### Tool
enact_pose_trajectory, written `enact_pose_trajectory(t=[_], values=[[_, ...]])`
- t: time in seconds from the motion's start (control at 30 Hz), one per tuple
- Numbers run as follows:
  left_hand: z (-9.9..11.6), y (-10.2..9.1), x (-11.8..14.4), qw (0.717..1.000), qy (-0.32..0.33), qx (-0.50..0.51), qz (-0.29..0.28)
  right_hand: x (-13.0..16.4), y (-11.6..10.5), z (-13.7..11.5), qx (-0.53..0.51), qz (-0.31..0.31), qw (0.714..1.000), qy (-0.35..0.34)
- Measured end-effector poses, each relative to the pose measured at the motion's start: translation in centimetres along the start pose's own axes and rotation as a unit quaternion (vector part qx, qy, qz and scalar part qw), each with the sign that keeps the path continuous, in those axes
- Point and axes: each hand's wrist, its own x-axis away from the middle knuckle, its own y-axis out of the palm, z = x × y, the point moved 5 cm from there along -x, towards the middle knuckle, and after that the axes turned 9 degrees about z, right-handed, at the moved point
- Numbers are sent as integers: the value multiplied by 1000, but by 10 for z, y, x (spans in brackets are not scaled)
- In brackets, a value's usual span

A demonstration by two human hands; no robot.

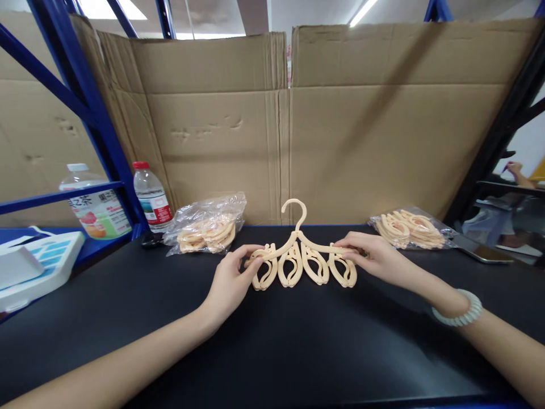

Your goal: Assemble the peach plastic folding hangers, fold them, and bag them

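A cream plastic folding clothes hanger is spread out in front of me, its hook pointing up and away. My left hand pinches the end of its left arm between thumb and fingers. The right arm's end is gripped by my right hand, with a pale green coiled band around that wrist. Just beyond and below the held hanger, several folded cream hangers lie in a row on the black tabletop. The held hanger's arms partly cover their upper ends.
Bagged folded hangers lie at back left and back right. A phone rests at the right. Behind the left bag stands a red-capped water bottle. Cardboard walls the back, with blue frame bars at left. Another person's hand shows far right.
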Motion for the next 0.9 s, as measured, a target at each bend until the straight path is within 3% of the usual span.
enact_pose_trajectory(t=[0.1,0.3,0.53,0.67,0.8,0.9], values=[[-2,2,1,1000,-13,17,-5,0,0,2,6,-2,1000,-2],[-3,10,6,980,-98,166,-42,-2,-4,2,101,19,992,-72],[1,10,9,970,-126,202,-45,4,-12,7,275,67,958,-38],[3,9,8,968,-123,214,-41,5,-9,7,348,60,934,-44],[2,10,6,969,-118,214,-41,4,-8,6,360,59,930,-56],[0,10,6,969,-121,212,-36,4,-8,6,306,73,948,-46]])
